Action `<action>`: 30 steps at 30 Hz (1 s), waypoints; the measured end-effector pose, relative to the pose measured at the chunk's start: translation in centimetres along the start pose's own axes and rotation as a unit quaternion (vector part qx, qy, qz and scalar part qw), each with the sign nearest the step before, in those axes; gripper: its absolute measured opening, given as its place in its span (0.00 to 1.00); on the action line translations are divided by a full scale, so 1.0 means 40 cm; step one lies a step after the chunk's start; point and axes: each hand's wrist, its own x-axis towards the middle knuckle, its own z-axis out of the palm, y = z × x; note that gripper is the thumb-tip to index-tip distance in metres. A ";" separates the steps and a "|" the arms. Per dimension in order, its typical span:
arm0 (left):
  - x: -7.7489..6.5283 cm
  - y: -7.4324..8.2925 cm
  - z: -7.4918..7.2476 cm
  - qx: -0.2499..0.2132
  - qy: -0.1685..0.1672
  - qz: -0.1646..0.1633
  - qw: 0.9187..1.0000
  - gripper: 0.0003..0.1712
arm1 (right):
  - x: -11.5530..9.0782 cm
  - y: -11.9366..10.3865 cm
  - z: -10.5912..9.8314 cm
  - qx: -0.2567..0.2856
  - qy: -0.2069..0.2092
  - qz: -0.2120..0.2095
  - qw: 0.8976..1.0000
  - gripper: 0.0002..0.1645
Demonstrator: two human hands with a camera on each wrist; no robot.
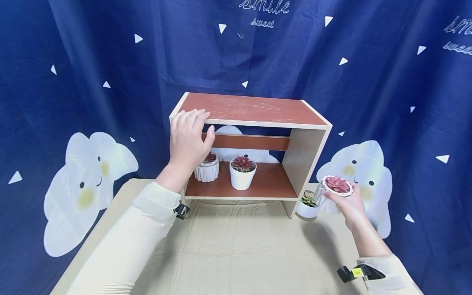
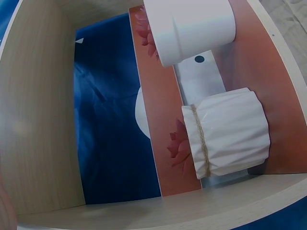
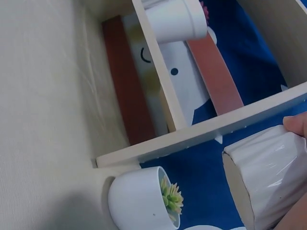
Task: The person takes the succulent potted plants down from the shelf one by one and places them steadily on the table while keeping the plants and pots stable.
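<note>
A small wooden shelf unit (image 1: 254, 108) with a reddish top stands on the table. Near its top left front corner my left hand (image 1: 189, 141) rests, fingers lying over the edge of the board. My right hand (image 1: 353, 207) holds a potted succulent (image 1: 337, 186) to the right of the unit, raised in the air; its white ridged pot (image 3: 273, 177) fills the right side of the right wrist view. On the shelf board stand a smooth white pot with a red succulent (image 1: 242, 178) and, partly behind my left arm, a ridged white pot with twine (image 2: 230, 136).
A round white pot with a green succulent (image 1: 307, 205) sits on the table against the unit's right side, below my right hand. Beige cloth (image 1: 239, 246) covers the table. A blue curtain (image 1: 191, 49) with white clouds hangs behind.
</note>
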 end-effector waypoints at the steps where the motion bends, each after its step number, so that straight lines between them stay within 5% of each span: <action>1: 0.000 0.000 0.000 0.000 -0.001 -0.001 1.000 0.27 | 0.002 0.002 -0.001 -0.005 0.004 0.005 1.000 0.43; 11: 0.000 0.001 -0.004 0.002 -0.004 -0.002 1.000 0.27 | 0.029 0.020 -0.004 -0.019 0.033 0.031 0.999 0.55; 30: 0.002 0.006 -0.007 0.001 -0.007 -0.002 1.000 0.27 | 0.085 0.089 -0.006 0.002 0.113 0.062 0.992 0.58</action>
